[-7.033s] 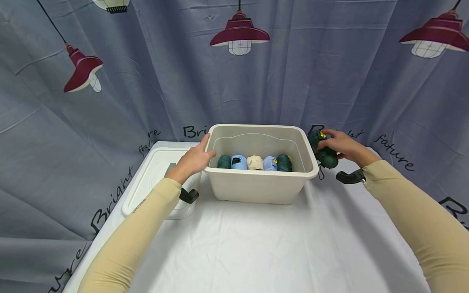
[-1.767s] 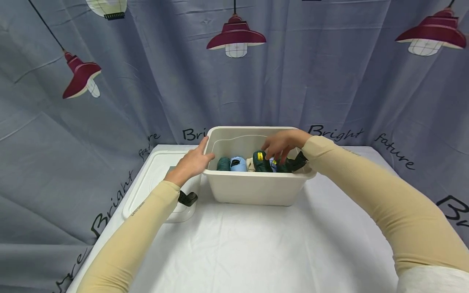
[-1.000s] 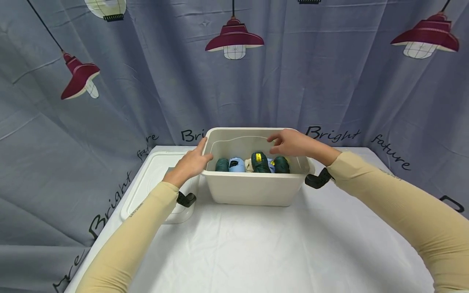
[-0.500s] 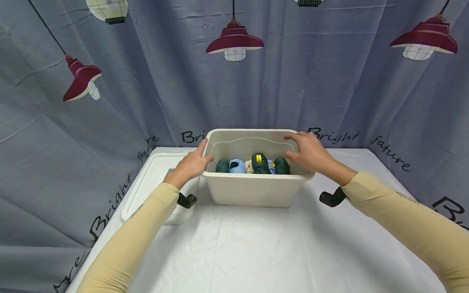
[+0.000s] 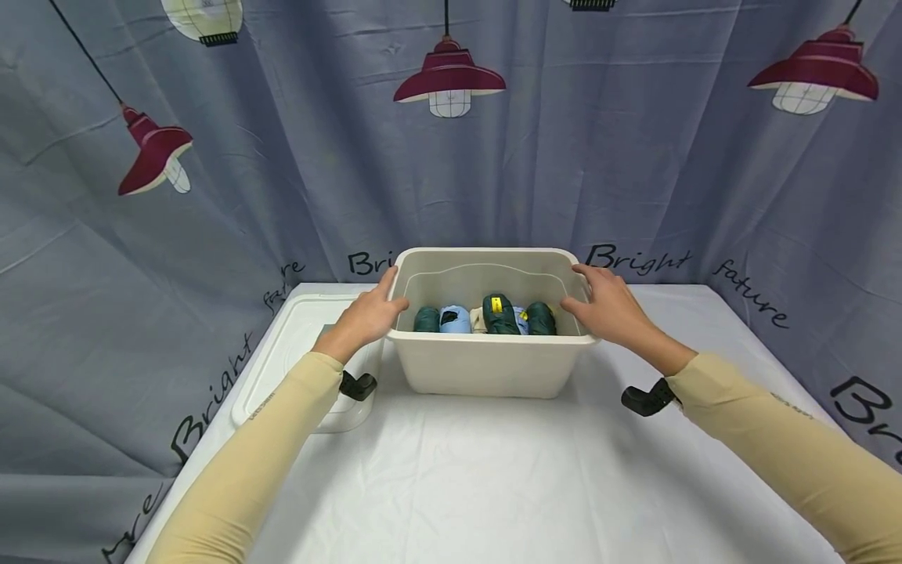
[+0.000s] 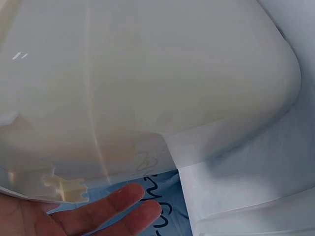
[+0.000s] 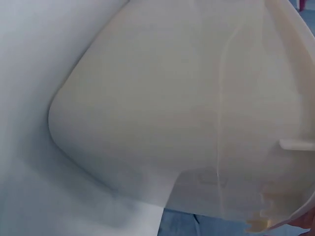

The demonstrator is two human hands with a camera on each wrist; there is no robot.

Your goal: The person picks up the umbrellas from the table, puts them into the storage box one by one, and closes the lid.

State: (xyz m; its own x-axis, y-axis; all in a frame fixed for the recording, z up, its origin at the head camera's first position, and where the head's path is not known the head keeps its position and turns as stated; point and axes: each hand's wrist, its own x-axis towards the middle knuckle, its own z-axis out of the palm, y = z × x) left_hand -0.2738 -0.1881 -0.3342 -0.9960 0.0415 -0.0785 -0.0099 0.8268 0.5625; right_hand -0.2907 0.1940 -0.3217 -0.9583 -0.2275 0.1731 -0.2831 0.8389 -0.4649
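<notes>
A cream plastic storage box [image 5: 486, 366] stands upright on the white-covered table. My left hand [image 5: 366, 319] holds its left rim, thumb at the inner side; in the left wrist view, two fingers [image 6: 110, 206] reach out below the rim. My right hand [image 5: 615, 312] holds the right rim the same way, mostly out of frame in the right wrist view. Inside sits a row of soft rolled bundles: dark green [image 5: 427, 319], light blue [image 5: 455, 319], cream [image 5: 478, 320], light blue [image 5: 521, 320] and dark green [image 5: 541, 319]. Another dark green bundle [image 5: 499, 317], yellow-tagged, lies on top.
A white lid [image 5: 271, 368] lies flat on the table left of the box, partly under my left forearm. A grey-blue curtain [image 5: 606, 157] printed with lamps hangs right behind the table [image 5: 493, 478]. A black wrist camera [image 5: 647, 398] sits on my right wrist.
My right hand brought a dark green bundle from right of the box, put it on the row and let go. It then moved right onto the box's right rim. My left hand stayed put.
</notes>
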